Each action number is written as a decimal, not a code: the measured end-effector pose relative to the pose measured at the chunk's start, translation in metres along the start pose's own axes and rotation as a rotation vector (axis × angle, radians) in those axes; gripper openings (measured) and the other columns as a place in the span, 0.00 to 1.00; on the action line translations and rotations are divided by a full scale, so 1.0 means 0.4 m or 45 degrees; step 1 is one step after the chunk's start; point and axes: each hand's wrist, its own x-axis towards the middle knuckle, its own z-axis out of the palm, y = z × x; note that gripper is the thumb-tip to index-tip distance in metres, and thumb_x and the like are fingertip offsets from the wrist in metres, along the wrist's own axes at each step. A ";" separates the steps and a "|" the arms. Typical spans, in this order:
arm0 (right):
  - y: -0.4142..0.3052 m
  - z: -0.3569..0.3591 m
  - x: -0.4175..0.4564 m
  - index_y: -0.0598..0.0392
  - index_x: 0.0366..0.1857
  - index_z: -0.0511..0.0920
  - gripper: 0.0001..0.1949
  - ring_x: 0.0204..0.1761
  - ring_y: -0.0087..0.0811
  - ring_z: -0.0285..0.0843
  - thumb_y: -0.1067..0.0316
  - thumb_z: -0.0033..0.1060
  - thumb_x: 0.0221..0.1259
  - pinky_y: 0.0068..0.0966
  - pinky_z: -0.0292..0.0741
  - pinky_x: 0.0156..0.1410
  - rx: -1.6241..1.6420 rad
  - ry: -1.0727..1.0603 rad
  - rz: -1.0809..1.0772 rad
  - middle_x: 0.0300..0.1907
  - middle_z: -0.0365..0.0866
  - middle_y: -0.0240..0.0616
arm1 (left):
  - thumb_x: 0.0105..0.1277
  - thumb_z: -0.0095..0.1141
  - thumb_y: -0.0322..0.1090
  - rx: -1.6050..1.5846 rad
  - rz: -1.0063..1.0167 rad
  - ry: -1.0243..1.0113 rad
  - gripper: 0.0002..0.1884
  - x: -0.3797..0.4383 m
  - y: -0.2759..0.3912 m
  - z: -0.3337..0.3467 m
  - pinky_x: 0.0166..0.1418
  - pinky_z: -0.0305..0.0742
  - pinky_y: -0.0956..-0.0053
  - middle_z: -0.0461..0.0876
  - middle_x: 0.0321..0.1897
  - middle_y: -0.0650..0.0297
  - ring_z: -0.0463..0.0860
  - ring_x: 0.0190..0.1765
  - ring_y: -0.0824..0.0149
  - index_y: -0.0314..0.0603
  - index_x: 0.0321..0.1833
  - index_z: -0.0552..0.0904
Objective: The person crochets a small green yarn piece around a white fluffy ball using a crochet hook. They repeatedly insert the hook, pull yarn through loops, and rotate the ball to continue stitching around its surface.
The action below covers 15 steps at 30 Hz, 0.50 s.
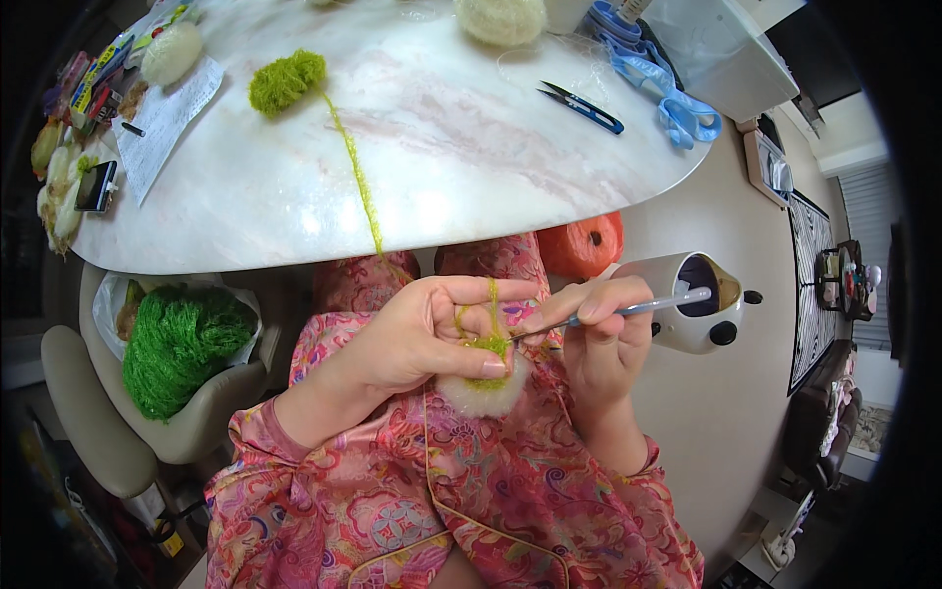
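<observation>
Above my lap, my left hand (434, 331) pinches a fuzzy crochet piece (482, 390), cream-white with a yellow-green edge, between thumb and fingers. Green yarn loops over the raised index finger. My right hand (600, 324) holds a crochet hook (640, 305) with a pale, translucent handle; its metal tip meets the green edge of the piece. A strand of yellow-green yarn (357, 173) runs from a small bundle of the same yarn (287, 82) over the table edge towards my left hand. Fingers partly hide the stitches.
The marble-patterned table (441, 169) bears thread snips (581, 107), a blue ribbon (673, 103), a white fuzzy ball (502, 18), a written sheet (168, 121) and a small black device (96, 186). Bright green yarn (188, 346) lies on a chair at left. A white bin (670, 294) stands at right.
</observation>
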 end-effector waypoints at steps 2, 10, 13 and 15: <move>-0.003 -0.001 0.006 0.58 0.39 0.65 0.12 0.34 0.38 0.82 0.58 0.45 0.71 0.28 0.81 0.39 0.053 -0.041 0.033 0.33 0.80 0.52 | 0.51 0.65 0.18 -0.010 -0.023 -0.051 0.37 0.005 -0.005 -0.008 0.50 0.75 0.82 0.84 0.38 0.59 0.82 0.40 0.74 0.26 0.66 0.66; -0.002 -0.014 0.008 0.54 0.39 0.65 0.12 0.19 0.30 0.73 0.57 0.37 0.75 0.20 0.71 0.26 0.609 0.221 0.659 0.28 0.80 0.52 | 0.54 0.64 0.19 0.444 0.071 -0.015 0.31 -0.011 0.007 -0.007 0.45 0.75 0.85 0.85 0.38 0.59 0.81 0.40 0.78 0.27 0.64 0.70; 0.004 -0.008 0.012 0.55 0.40 0.65 0.11 0.21 0.31 0.75 0.58 0.39 0.74 0.19 0.72 0.27 0.874 0.287 0.740 0.29 0.80 0.52 | 0.55 0.64 0.19 0.543 0.294 0.124 0.34 -0.011 0.001 0.006 0.42 0.72 0.87 0.84 0.35 0.62 0.79 0.37 0.80 0.27 0.66 0.67; -0.004 0.016 0.010 0.55 0.41 0.66 0.10 0.24 0.32 0.77 0.59 0.44 0.73 0.20 0.73 0.30 0.697 0.278 0.670 0.30 0.80 0.50 | 0.54 0.65 0.20 0.451 0.350 0.195 0.36 -0.014 -0.001 0.019 0.42 0.71 0.88 0.83 0.32 0.66 0.78 0.36 0.81 0.27 0.67 0.65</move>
